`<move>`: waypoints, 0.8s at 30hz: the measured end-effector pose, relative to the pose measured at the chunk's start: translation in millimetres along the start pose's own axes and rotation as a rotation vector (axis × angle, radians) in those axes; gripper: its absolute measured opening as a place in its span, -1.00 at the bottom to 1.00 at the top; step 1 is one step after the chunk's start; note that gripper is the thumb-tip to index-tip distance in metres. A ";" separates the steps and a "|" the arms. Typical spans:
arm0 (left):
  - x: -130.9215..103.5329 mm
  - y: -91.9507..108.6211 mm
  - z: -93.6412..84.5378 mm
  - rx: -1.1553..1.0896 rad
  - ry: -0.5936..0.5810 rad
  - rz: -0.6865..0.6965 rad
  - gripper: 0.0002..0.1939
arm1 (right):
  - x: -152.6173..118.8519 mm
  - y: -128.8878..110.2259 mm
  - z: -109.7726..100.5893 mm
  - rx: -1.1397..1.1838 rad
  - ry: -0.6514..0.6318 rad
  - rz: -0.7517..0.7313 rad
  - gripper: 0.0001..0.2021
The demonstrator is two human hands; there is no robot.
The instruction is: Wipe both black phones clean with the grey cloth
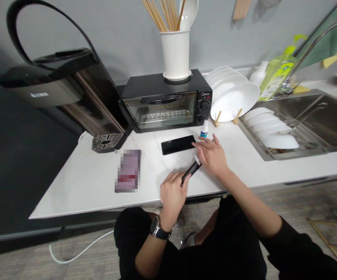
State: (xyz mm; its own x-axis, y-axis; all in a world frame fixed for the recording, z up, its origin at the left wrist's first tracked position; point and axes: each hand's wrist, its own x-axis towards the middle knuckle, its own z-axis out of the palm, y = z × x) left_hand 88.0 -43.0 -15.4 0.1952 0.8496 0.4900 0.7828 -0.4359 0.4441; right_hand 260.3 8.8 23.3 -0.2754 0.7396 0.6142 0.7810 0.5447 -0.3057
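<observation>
My left hand [173,194], with a watch on its wrist, grips a slim black object [191,171] by its lower end. It looks like a phone or a phone case seen nearly edge-on; which one I cannot tell. At the object's upper end, my right hand [213,156] has a small white wipe-like piece [197,159] under its bent fingers, while the index finger sticks up. Just beyond the right fingertips lies a black phone [178,145] flat on the counter. A small white spray bottle [204,129] with a blue label stands behind that hand.
On the white counter [77,190] lies a blurred purple packet [128,171]. Behind are a water dispenser [77,89], a toaster oven [165,109] carrying a white cup of chopsticks [175,54], and racked plates [235,101]. At right, bowls [269,126] sit by the sink [325,120].
</observation>
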 end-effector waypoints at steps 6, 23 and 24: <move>-0.8 0.0 0.9 0.062 0.029 0.011 -0.76 | 0.4 -6.2 1.2 0.109 -0.161 -0.268 -0.62; -2.7 -2.5 3.7 0.113 0.034 -0.018 -0.72 | -1.6 -7.2 4.2 0.115 -0.244 -0.371 -0.61; -2.4 -2.2 3.5 0.092 0.024 -0.012 -0.74 | -0.1 -5.3 4.4 0.081 -0.193 -0.296 -0.64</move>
State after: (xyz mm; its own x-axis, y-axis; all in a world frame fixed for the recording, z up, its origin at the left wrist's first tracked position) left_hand 87.8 -43.0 -20.2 0.1724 0.8466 0.5036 0.8359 -0.3961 0.3798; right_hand 253.7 7.6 21.6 -0.5898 0.6022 0.5380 0.6067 0.7702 -0.1969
